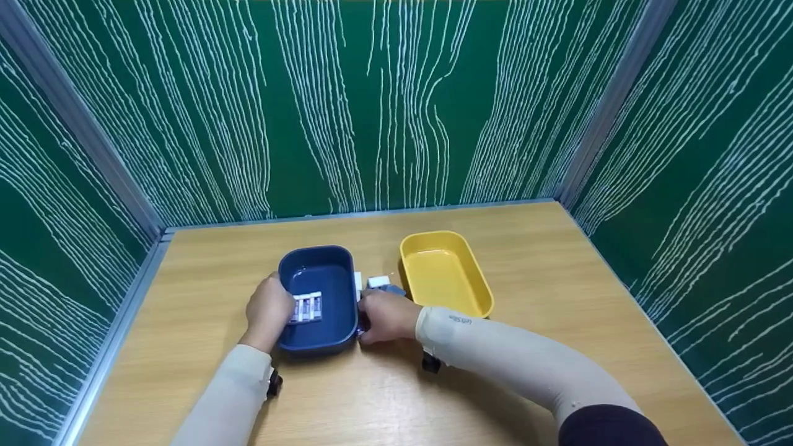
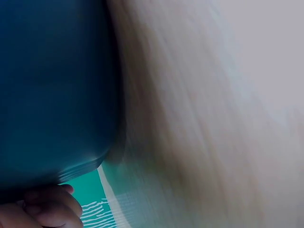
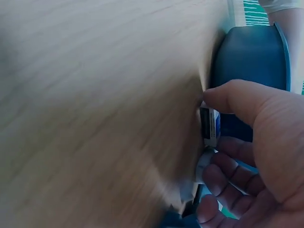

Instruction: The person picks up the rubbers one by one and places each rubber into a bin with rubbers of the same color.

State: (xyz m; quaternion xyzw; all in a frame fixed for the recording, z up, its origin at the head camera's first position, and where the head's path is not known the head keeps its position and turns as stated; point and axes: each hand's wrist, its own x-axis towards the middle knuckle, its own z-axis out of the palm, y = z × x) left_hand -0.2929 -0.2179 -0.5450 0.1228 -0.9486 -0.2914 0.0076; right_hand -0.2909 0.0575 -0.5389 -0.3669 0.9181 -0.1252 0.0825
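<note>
My left hand [image 1: 269,310] grips the left wall of a dark blue bin [image 1: 337,272], its curled fingers [image 2: 57,209] against the outside. Inside the bin, right beside that hand, several white blocks with dark printed sleeves, like erasers [image 1: 306,308], lie in a row. My right hand [image 1: 387,316] is low on the table along the bin's right side. Between its thumb and index finger it pinches a small eraser-like block [image 3: 209,126] with a white, black and blue sleeve. The other fingers are bent beside a pale rounded item [image 3: 204,166].
A yellow bin [image 1: 443,279] stands right of the blue one. Between the bins lie a white block [image 1: 378,282] and a blue-grey item [image 1: 394,289] near the right hand. Green panels [image 1: 384,111] with white wavy lines enclose the wooden table [image 1: 347,402] at back and sides.
</note>
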